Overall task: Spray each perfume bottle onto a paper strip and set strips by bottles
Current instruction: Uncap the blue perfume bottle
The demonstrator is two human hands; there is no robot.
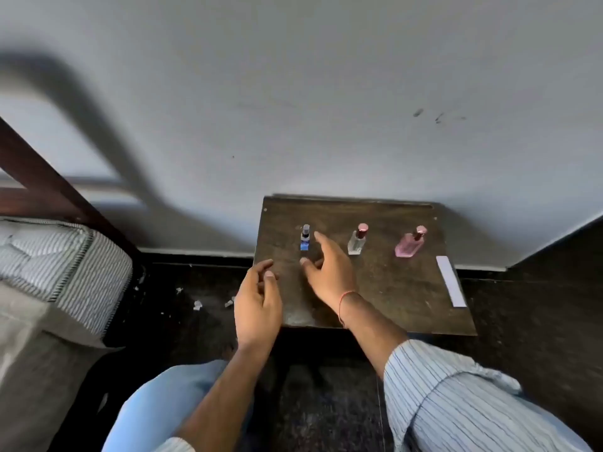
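Observation:
Three perfume bottles stand in a row on a small dark wooden table (391, 288): a blue one (305, 240) at the left, a clear one with a red cap (357, 240) in the middle, a pink one (409, 243) at the right. White paper strips (451, 286) lie along the table's right edge. My right hand (328, 269) hovers just right of the blue bottle, fingers spread and holding nothing. My left hand (257, 305) hangs at the table's left front corner, fingers loosely curled and empty.
A grey wall rises right behind the table. A striped mattress (55, 265) on a dark wooden bed frame (49, 181) stands to the left. Small paper scraps (197, 305) lie on the dark floor between bed and table. My knees in jeans are below.

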